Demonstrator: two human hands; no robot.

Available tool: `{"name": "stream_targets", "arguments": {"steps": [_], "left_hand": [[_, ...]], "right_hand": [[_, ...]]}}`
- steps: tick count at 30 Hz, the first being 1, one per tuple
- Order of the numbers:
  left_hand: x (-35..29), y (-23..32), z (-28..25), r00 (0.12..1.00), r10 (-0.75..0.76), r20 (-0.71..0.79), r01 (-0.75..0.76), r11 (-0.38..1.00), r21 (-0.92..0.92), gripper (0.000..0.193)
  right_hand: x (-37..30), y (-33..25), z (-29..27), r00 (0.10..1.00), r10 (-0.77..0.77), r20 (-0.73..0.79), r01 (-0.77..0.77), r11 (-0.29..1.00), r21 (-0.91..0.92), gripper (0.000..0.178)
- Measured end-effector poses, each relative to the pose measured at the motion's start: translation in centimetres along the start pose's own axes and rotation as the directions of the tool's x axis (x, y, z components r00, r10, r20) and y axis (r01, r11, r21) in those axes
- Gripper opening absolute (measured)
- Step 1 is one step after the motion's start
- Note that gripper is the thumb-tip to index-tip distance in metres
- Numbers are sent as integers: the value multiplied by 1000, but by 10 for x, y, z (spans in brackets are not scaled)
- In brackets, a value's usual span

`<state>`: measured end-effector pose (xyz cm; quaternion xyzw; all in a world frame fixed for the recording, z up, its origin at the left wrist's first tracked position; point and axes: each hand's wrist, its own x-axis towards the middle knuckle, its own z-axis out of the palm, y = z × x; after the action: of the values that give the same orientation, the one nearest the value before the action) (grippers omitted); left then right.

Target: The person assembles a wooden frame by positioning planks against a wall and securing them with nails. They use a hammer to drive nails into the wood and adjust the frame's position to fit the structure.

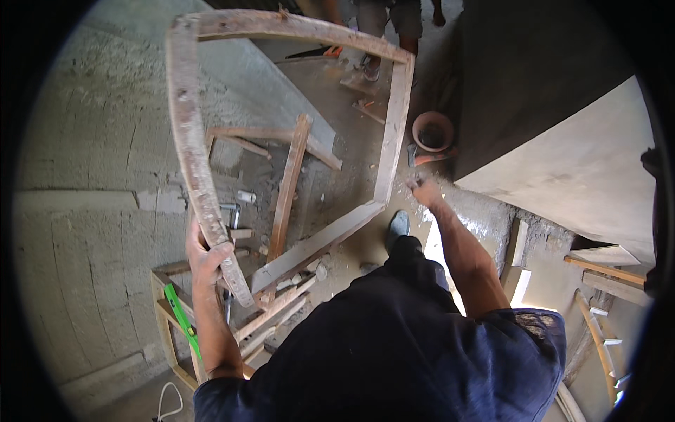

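Note:
A large four-sided wooden frame [397,119] of pale, mortar-spattered bars is raised in front of me. My left hand [207,253] is wrapped round the lower part of its left bar, with the thumb across the wood. That bar runs past the bottom bar and ends free below my hand. My right hand [425,193] is off the frame, to the right of its lower right corner. Its fingers look partly stretched and hold nothing that I can see, though they are small and slightly blurred.
A hatchet-like tool with an orange handle [429,159] lies beside a round bucket [433,131]. An orange-handled handsaw [316,53] and another person's legs [390,21] are at the back. Loose timber [288,186] and a green spirit level [181,316] are on the left.

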<state>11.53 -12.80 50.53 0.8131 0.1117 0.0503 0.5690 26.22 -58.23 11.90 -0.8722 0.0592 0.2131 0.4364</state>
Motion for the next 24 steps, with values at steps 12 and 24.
{"name": "stream_targets", "arguments": {"steps": [12,24], "left_hand": [[-171,-73,-126,937,141,-319,-244,918,-313,95],[-198,-194,-162,751,-360,-553,-80,782,-618,50]], "right_hand": [[-34,-131,34,973,-226,51,166,835,524,64],[42,-299,58,891,-409,195,432,897,-91,60]]}}
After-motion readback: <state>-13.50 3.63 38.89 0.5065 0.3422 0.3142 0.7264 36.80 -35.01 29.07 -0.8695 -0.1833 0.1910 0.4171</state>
